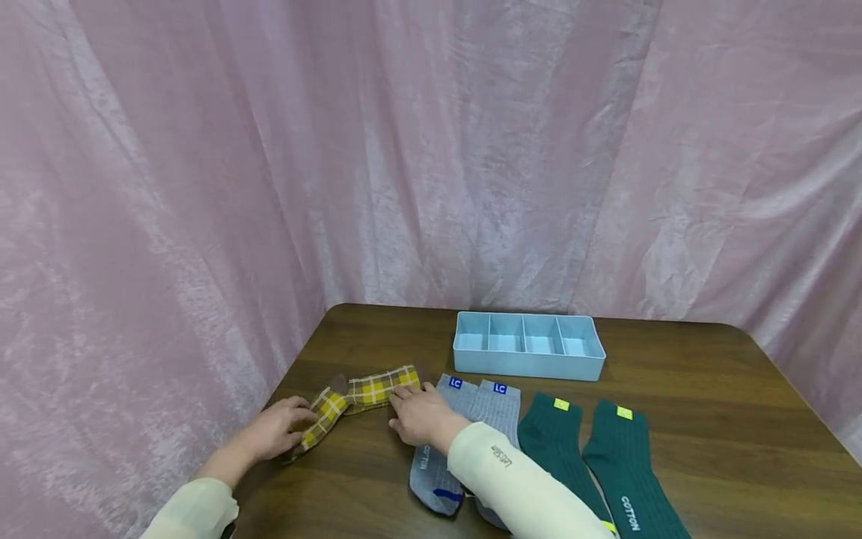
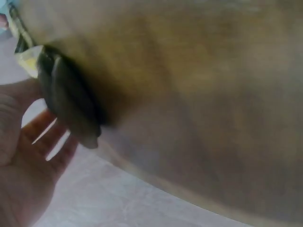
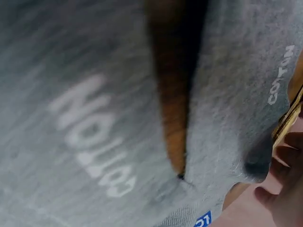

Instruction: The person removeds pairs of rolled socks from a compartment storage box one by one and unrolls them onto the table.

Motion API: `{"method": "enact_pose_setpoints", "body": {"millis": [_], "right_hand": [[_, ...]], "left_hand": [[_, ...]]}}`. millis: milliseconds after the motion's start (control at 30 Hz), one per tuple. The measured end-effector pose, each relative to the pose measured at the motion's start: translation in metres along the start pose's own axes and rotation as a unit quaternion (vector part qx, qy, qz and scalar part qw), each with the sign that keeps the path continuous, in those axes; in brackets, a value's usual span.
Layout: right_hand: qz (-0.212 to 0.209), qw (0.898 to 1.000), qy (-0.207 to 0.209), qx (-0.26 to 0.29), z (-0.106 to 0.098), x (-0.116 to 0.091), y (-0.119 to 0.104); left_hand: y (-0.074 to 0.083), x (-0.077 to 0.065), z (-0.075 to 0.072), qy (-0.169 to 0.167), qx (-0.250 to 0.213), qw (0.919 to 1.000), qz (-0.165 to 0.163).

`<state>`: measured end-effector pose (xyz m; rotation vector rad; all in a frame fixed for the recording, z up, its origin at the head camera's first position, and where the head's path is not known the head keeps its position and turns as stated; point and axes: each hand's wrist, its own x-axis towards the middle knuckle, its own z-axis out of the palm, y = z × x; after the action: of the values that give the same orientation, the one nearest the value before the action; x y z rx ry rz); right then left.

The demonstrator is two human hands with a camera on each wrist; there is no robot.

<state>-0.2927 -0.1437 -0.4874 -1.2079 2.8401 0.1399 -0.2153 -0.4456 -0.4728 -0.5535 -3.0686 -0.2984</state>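
Note:
A yellow-and-brown plaid sock [image 1: 373, 389] lies bent on the table, with a brown patch at the bend and another at its right end. My left hand [image 1: 272, 430] is at its left end. In the left wrist view, the thumb and fingers stand on either side of the dark sock end [image 2: 71, 101]. My right hand [image 1: 424, 415] touches the sock's right part with its fingertips, the thumb apart. Below that hand and forearm lie two grey socks [image 1: 498, 410] with blue labels, partly covered. They fill most of the right wrist view, showing white COTTON lettering [image 3: 94, 137].
Two dark green socks [image 1: 552, 434] with yellow labels lie to the right, partly behind the right sleeve [image 1: 512, 479]. A light blue box [image 1: 528, 364] with several compartments stands at the back of the brown wooden table [image 1: 707, 389]. A pink curtain [image 1: 471, 150] hangs behind.

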Motion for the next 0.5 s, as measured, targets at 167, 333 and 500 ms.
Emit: {"method": "enact_pose_setpoints", "body": {"millis": [167, 333, 500], "right_hand": [[0.041, 0.998, -0.023, 0.03, 0.003, 0.005, 0.008], [0.061, 0.998, -0.024, -0.004, -0.001, 0.007, 0.017], [-0.008, 1.0, 0.023, -0.02, -0.002, 0.003, 0.006]], "left_hand": [[0.011, -0.005, 0.002, -0.061, -0.066, 0.996, -0.007], [0.027, -0.001, 0.005, -0.091, -0.157, 0.983, 0.029], [0.041, 0.002, 0.013, -0.076, -0.148, 0.9853, 0.037]]}}
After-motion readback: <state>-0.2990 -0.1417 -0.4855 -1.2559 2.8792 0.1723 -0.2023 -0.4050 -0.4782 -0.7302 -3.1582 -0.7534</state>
